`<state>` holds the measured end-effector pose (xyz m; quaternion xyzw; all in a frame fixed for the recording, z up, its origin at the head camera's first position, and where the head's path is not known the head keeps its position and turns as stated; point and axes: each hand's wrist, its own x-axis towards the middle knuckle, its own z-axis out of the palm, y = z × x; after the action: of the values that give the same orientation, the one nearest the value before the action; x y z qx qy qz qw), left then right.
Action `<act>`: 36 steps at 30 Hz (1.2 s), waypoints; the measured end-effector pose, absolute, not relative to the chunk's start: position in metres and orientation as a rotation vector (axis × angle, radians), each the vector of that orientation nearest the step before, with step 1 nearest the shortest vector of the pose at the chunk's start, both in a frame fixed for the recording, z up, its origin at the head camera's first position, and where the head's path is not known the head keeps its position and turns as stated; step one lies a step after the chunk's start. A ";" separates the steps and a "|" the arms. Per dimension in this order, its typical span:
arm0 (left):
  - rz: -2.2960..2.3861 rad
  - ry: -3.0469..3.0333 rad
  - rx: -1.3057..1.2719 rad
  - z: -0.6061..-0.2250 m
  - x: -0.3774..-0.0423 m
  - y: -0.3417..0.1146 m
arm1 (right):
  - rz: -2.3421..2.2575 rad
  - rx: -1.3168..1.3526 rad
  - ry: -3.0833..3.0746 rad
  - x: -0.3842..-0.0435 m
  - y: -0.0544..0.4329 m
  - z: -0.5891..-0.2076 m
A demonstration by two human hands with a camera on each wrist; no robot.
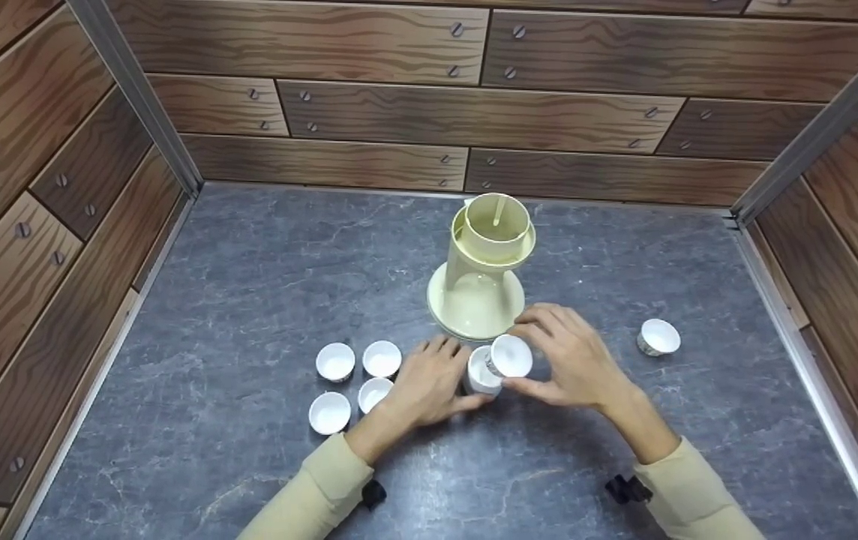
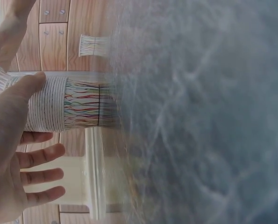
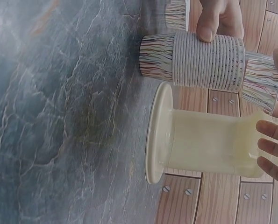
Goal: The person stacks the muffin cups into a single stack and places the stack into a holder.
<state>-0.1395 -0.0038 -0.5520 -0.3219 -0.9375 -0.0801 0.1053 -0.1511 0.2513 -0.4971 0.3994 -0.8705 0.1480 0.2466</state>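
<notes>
A tall stack of nested paper cups (image 1: 482, 381) with a coloured streak pattern stands upright on the table. My left hand (image 1: 427, 386) holds this stack from the left, its thumb and index finger around the ribbed rims in the left wrist view; the other fingers stick out. Between thumb and fingers, my right hand (image 1: 570, 361) grips a single paper cup (image 1: 511, 356), tilted at the top of the stack. In the right wrist view that cup (image 3: 261, 81) overlaps the stack's upper end; whether it is fully free of the stack I cannot tell.
Just behind the hands stands a cream-coloured plastic stand (image 1: 474, 300) with a round base and a hollow cylinder on top. Several single paper cups (image 1: 330, 413) sit upright at the left, one partly behind my left wrist. Another paper cup (image 1: 658, 337) stands at the right. Wood-patterned walls enclose the table.
</notes>
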 end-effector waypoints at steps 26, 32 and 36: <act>-0.225 -2.752 -0.940 -0.550 -0.140 -0.002 | 0.415 1.142 -2.351 -0.153 0.239 -0.502; -0.200 -2.746 -0.941 -0.552 -0.140 -0.003 | 0.391 1.156 -2.353 -0.153 0.237 -0.506; -0.193 -2.741 -0.947 -0.553 -0.140 -0.003 | 0.395 1.166 -2.343 -0.153 0.236 -0.509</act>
<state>-0.1400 -0.0027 -0.5527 -0.3236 -0.9366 -0.0658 0.1175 -0.1533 0.2363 -0.5094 0.4271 -0.8583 0.1448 0.2448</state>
